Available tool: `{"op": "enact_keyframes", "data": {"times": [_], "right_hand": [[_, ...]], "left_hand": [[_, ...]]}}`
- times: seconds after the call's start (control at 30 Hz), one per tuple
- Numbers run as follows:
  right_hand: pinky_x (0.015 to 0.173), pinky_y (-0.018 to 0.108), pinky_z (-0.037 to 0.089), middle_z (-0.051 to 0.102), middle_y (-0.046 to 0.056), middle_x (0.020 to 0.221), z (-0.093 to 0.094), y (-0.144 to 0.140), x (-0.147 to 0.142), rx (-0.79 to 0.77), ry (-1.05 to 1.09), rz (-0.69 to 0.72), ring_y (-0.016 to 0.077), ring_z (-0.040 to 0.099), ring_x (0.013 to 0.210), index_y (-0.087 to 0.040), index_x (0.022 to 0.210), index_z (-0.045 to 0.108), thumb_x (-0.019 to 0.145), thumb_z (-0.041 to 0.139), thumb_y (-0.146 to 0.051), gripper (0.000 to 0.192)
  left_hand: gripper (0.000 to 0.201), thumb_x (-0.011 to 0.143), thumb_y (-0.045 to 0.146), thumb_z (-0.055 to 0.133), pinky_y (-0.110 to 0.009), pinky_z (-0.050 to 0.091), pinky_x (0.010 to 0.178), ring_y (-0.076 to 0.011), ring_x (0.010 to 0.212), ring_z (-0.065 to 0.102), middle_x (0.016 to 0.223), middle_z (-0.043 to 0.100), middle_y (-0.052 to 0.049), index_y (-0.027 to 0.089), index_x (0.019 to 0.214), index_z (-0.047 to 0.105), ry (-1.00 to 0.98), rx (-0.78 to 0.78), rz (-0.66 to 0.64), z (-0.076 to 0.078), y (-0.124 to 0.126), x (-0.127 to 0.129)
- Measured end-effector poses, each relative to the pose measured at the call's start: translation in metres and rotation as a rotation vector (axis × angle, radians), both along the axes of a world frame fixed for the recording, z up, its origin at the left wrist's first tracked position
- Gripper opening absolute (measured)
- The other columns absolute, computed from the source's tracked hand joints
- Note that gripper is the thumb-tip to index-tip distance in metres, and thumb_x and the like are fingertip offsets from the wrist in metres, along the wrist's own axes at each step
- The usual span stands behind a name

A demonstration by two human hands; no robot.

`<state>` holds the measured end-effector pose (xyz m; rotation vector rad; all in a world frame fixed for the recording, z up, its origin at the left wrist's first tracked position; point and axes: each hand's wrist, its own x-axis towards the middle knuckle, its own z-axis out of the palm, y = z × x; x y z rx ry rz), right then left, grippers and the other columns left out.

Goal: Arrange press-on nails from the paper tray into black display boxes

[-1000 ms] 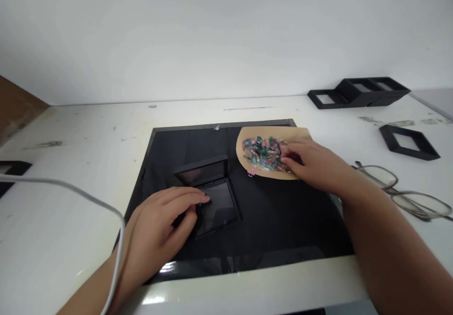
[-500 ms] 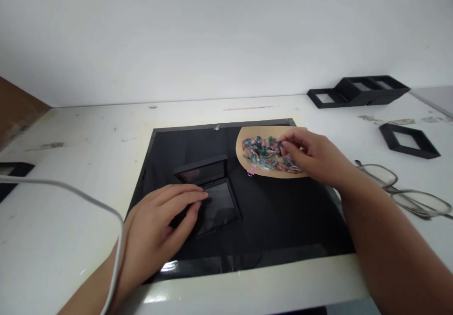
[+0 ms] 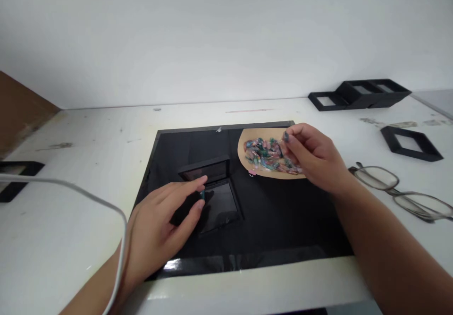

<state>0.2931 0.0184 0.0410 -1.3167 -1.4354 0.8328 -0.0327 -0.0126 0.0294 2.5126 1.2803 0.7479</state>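
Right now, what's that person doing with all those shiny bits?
The person's right hand pinches a small dark piece over a tan board of colourful bits. The left hand, with a teal piece at its fingertips, is over an open black box on a black mat. Glasses lie on the white table.

1 black case (image 3: 222, 207) lies open, its lid (image 3: 212, 169) tilted up; behind it to the right, small multicoloured pieces (image 3: 264, 153) lie bunched on 1 tan board (image 3: 255, 134); 1 dark piece (image 3: 286, 136) is held near them.
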Motion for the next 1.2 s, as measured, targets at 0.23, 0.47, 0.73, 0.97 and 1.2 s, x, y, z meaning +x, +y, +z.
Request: {"op": "enact_keyframes", "data": {"times": [0.23, 0.47, 0.73, 0.97, 1.2], "right_hand": [[0.048, 0.024, 0.024, 0.042, -0.006, 0.065, 0.015, -0.038, -0.055, -0.371, 0.881, 0.611, 0.0082, 0.031, 0.053, -0.024, 0.091, 0.058, 0.099, 0.063, -0.033, 0.012], [0.051, 0.023, 0.026, 0.043, -0.007, 0.064, 0.005, -0.065, -0.081, -0.596, 0.900, 0.801, 0.0068, 0.032, 0.054, -0.023, 0.092, 0.049, 0.106, 0.050, -0.036, 0.020], [0.051, 0.024, 0.024, 0.041, -0.008, 0.065, -0.007, -0.072, -0.107, -0.681, 0.715, 0.682, 0.0076, 0.031, 0.057, -0.021, 0.087, 0.046, 0.103, 0.056, -0.041, 0.027], [0.053, 0.024, 0.026, 0.041, -0.009, 0.064, -0.014, -0.073, -0.113, -0.643, 0.698, 0.642, 0.0082, 0.033, 0.057, -0.021, 0.091, 0.049, 0.100, 0.060, -0.041, 0.024], [0.054, 0.025, 0.026, 0.041, -0.008, 0.064, -0.015, -0.072, -0.110, -0.560, 0.605, 0.612, 0.0075, 0.033, 0.057, -0.020, 0.089, 0.053, 0.101, 0.058, -0.037, 0.022]], "left_hand": [[0.033, 0.095, 0.022, 0.063, -0.030, 0.055, 0.087, -0.0163, 0.097, 0.069, 0.107, 0.075, -0.002, 0.025, 0.128, 0.064, -0.105, 0.015, -0.035, 0.004, 0.002, 0.004], [0.041, 0.093, 0.019, 0.067, -0.026, 0.053, 0.078, -0.0116, 0.082, 0.065, 0.090, 0.070, -0.001, 0.021, 0.134, 0.061, -0.324, 0.029, -0.183, 0.007, -0.001, 0.010], [0.035, 0.089, 0.025, 0.076, -0.026, 0.059, 0.083, -0.0142, 0.091, 0.071, 0.099, 0.076, -0.007, 0.017, 0.123, 0.069, -0.506, -0.023, -0.297, 0.006, -0.010, 0.024], [0.016, 0.083, 0.022, 0.081, -0.025, 0.062, 0.078, -0.0142, 0.086, 0.072, 0.094, 0.075, -0.006, 0.019, 0.099, 0.076, -0.552, -0.135, -0.170, 0.007, -0.015, 0.029], [0.012, 0.085, 0.020, 0.080, -0.019, 0.060, 0.078, -0.0109, 0.087, 0.072, 0.097, 0.073, -0.006, 0.016, 0.096, 0.078, -0.544, -0.182, -0.157, 0.008, -0.019, 0.028]]}}
